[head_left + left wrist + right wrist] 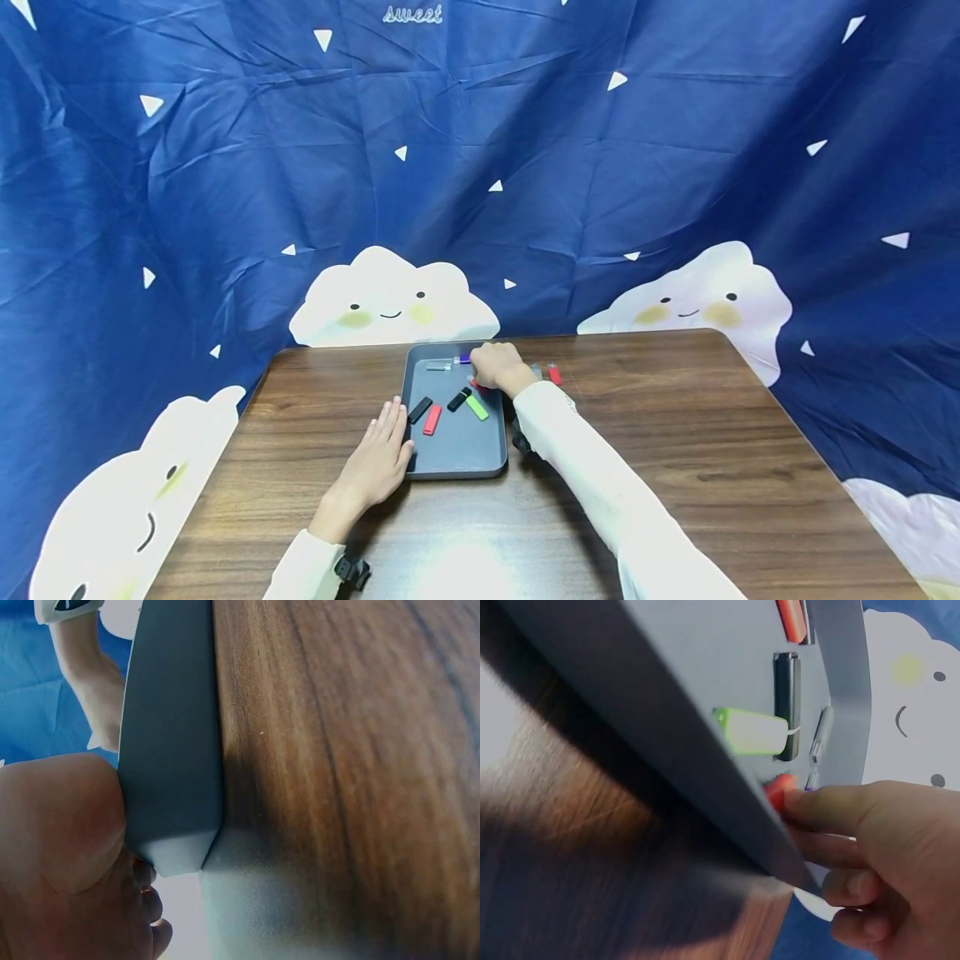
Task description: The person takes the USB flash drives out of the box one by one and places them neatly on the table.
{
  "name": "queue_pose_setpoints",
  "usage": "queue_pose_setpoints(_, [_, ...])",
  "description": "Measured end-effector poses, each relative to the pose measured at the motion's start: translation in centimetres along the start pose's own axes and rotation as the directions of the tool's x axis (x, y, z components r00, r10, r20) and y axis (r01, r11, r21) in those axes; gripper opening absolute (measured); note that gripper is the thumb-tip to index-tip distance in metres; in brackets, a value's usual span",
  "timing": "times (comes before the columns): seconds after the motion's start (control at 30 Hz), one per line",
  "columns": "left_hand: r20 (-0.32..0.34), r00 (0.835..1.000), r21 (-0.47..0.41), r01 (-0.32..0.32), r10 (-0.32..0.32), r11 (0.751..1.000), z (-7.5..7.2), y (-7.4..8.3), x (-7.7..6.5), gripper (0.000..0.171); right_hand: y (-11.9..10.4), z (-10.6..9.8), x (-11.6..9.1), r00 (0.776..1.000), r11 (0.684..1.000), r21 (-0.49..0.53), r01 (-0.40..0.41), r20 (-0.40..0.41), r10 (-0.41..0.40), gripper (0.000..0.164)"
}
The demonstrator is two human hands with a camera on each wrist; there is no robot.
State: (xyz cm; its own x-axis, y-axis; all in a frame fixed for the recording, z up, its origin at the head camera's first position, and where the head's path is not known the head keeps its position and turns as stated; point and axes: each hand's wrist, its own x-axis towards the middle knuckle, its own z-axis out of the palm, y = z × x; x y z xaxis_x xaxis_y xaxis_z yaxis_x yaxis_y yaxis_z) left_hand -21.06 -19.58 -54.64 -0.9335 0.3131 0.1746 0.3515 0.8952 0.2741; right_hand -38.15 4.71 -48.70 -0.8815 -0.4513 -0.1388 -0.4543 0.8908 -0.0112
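A shallow grey tray [457, 458] holds several small USB sticks. My right hand [498, 367] reaches over its far right corner, and in the right wrist view the thumb and forefinger pinch a red USB stick [780, 791], partly hidden by the tray wall. Close to that hand lie a lime green stick [754, 733], a black stick [786, 705] and a purple-ended stick [462, 359]. My left hand [378, 458] rests along the tray's left edge with its fingers straight. Beside those fingertips are another black stick [421, 410] and a red stick [432, 420].
Inside the tray's far end lies a silver-grey USB stick [438, 365]. On the wooden table [675, 417], right of the tray, are a red stick [554, 374] and a grey one [536, 372] by my right wrist. A blue cloud-print curtain [480, 125] hangs behind.
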Motion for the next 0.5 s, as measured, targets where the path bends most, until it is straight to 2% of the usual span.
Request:
queue_pose_setpoints(0.1, [-0.003, 1.0, 0.0, -0.001, 0.001, 1.0, -0.1, 0.2, 0.0, 0.061, -0.5, -0.4, -0.2, 1.0, 0.999, 0.037, 0.004, 0.029, -0.005, 0.044])
queue_pose_setpoints(0.23, [0.014, 1.0, -0.025, 0.011, -0.01, 1.0, -0.7, 0.7, 0.0, 0.061, -0.9, -0.4, -0.3, 0.999, 0.997, 0.074, 0.009, 0.046, -0.012, 0.041])
queue_pose_setpoints(0.5, [0.045, 0.998, -0.001, 0.037, -0.037, 0.999, -1.5, 1.4, -0.1, 0.061, -0.7, -0.5, -0.8, 1.0, 0.994, 0.107, 0.025, 0.009, -0.026, 0.025])
